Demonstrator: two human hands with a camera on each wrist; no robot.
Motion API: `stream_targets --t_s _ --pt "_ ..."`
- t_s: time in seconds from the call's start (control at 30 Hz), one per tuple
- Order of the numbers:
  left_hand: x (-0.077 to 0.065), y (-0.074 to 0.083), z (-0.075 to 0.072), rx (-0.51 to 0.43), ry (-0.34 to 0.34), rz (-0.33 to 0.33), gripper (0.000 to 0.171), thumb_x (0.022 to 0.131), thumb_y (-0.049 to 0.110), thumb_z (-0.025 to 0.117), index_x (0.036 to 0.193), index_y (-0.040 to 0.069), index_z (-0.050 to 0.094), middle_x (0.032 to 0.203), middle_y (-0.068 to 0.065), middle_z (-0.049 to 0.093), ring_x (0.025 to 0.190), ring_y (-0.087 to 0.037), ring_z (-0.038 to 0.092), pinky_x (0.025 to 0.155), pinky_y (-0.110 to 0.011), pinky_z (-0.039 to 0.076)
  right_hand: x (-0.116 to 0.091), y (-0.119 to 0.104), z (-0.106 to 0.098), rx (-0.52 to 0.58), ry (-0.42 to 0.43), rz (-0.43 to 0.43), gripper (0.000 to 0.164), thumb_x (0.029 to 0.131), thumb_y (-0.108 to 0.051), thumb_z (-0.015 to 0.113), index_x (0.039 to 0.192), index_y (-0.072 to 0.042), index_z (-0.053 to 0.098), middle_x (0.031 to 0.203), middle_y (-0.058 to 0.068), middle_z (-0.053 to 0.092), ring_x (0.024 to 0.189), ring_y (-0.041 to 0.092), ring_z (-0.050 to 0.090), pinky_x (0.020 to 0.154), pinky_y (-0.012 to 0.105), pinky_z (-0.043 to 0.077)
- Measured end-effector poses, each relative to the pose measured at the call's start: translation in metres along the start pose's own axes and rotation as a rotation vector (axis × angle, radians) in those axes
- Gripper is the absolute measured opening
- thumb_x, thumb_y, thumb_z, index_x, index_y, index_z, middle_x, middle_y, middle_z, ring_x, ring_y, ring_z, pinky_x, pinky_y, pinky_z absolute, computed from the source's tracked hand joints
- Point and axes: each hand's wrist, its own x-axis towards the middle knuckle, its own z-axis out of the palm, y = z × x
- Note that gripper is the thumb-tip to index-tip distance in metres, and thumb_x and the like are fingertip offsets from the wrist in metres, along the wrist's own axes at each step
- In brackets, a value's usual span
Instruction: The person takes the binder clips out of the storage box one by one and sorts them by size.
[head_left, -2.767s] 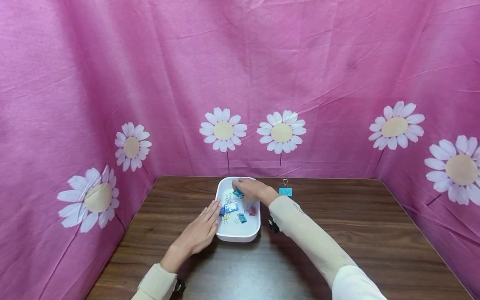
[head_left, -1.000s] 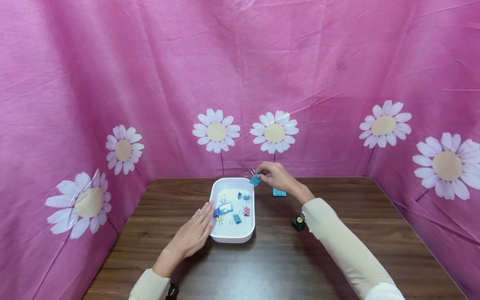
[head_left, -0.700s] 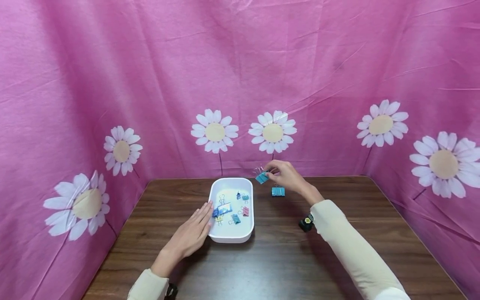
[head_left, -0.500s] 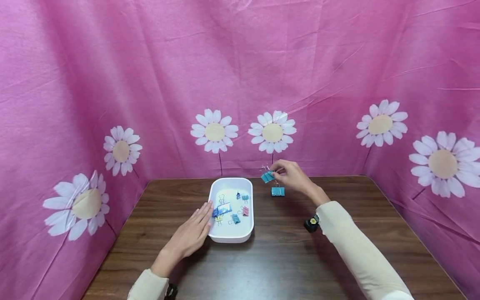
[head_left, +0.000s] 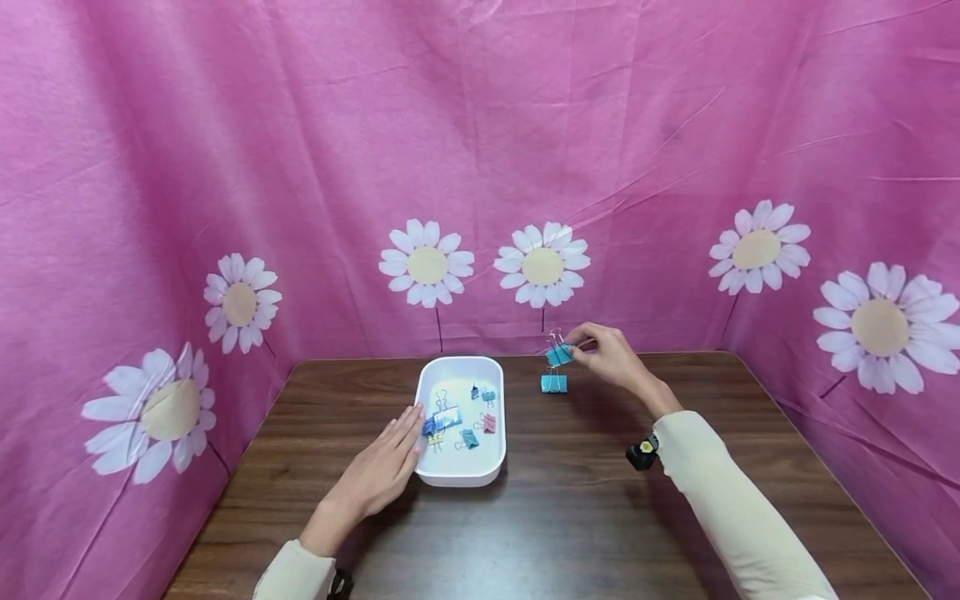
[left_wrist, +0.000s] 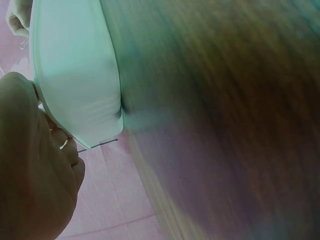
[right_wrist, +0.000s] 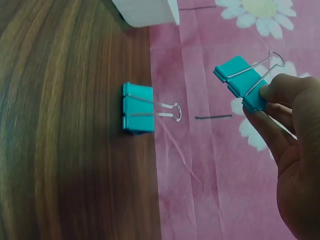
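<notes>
My right hand (head_left: pixel 611 358) pinches a teal binder clip (right_wrist: pixel 242 82) by one end, between thumb and fingers, its wire handles pointing up. Right below it in the head view, a second teal binder clip (head_left: pixel 554 384) stands on the table with its handles upright. My left hand (head_left: pixel 381 467) lies with straight fingers against the left rim of a white tray (head_left: pixel 461 481). Inside the tray are several smaller binder clips, among them a pink one (head_left: pixel 489 423), a green one (head_left: pixel 470 439) and a yellow one (head_left: pixel 436 439), plus a larger blue patterned one (head_left: pixel 447 417).
The wooden table (head_left: pixel 480 542) ends at a back edge just behind the tray and the standing clip. A pink cloth (head_left: pixel 480 167) with printed daisies hangs behind and on both sides.
My right hand has lifted the teal binder clip out of the tray and carried it rightward, over the standing clip. My left hand stays at the tray's rim.
</notes>
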Motion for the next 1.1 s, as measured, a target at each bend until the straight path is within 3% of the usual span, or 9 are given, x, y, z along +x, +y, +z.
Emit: stream_targets --t_s 0.5,0.73,0.83,1.0,1.1 --pt "-0.001 0.001 0.0 -0.01 0.012 0.002 0.056 0.114 0.022 0.045 0.163 -0.004 0.035 0.174 -0.018 0.031 0.162 -0.034 0.031 0.132 -0.053 0.032 -0.015 0.028 -0.019 -0.051 0.062 0.094 0.013 0.097 -0.002 0.071 0.109 0.0 0.076 0.106 0.017 0.079 0.1 0.034 0.076 0.089 0.038 0.067" --pt "-0.002 0.001 0.001 -0.01 -0.012 -0.014 0.057 0.114 0.023 0.045 0.164 -0.002 0.034 0.176 -0.016 0.028 0.163 -0.032 0.029 0.133 -0.052 0.03 -0.021 0.042 -0.023 -0.068 0.072 0.116 0.013 0.1 -0.005 0.071 0.111 0.0 0.076 0.109 0.018 0.08 0.101 0.035 0.076 0.087 0.023 0.063" --pt "-0.002 0.001 0.001 -0.011 -0.016 -0.016 0.057 0.114 0.023 0.045 0.165 -0.002 0.033 0.176 -0.016 0.027 0.163 -0.032 0.029 0.133 -0.051 0.03 -0.023 0.046 -0.024 -0.084 0.069 0.138 0.013 0.101 -0.007 0.071 0.111 -0.002 0.077 0.11 0.018 0.08 0.102 0.035 0.076 0.088 0.029 0.063" --pt "-0.002 0.001 0.0 -0.005 -0.013 -0.013 0.057 0.115 0.024 0.044 0.165 -0.002 0.033 0.176 -0.016 0.027 0.163 -0.032 0.029 0.133 -0.051 0.03 -0.028 0.058 -0.023 -0.1 0.059 0.19 0.013 0.102 -0.01 0.07 0.112 -0.004 0.076 0.113 0.019 0.079 0.107 0.039 0.075 0.094 0.052 0.062" --pt "-0.001 0.001 0.0 -0.001 -0.013 -0.012 0.057 0.115 0.024 0.043 0.165 -0.002 0.033 0.176 -0.015 0.026 0.163 -0.031 0.028 0.133 -0.05 0.03 -0.031 0.064 -0.02 -0.106 0.054 0.214 0.014 0.103 -0.011 0.07 0.113 -0.004 0.076 0.114 0.019 0.079 0.109 0.04 0.074 0.095 0.055 0.061"
